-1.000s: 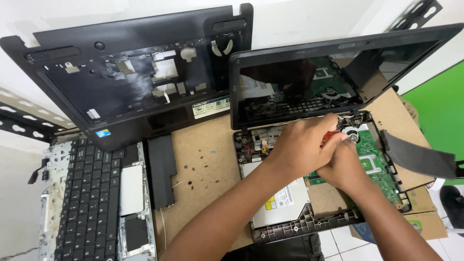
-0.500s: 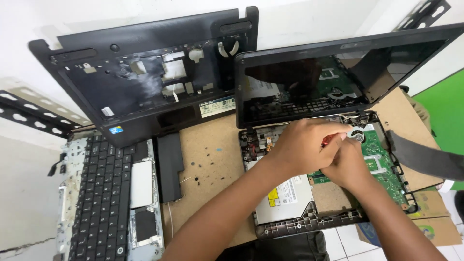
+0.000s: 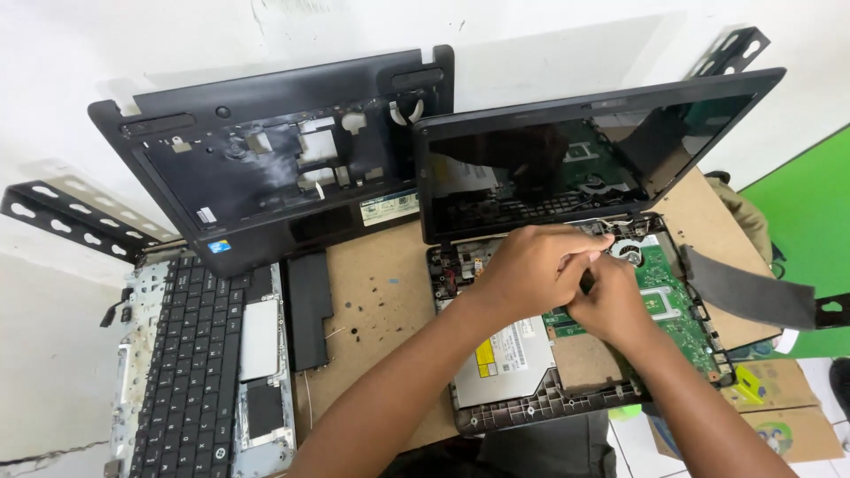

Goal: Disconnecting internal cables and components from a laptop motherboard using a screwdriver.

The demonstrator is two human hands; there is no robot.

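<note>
Both hands meet over green motherboard [image 3: 677, 305] near hinge; left hand [image 3: 531, 265] curled above right hand [image 3: 611, 305], held object not discernible.

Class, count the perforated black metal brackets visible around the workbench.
3: one bracket at far left, one at top right, one at the right edge. Others may be hidden.

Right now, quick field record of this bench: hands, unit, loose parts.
left hand: over the open laptop base, fingers curled near the fan
right hand: on the green board, beside the left hand
held item: hidden
screen: upright, dark
optical drive: in the base
loose parts: black palmrest cover, keyboard
</note>
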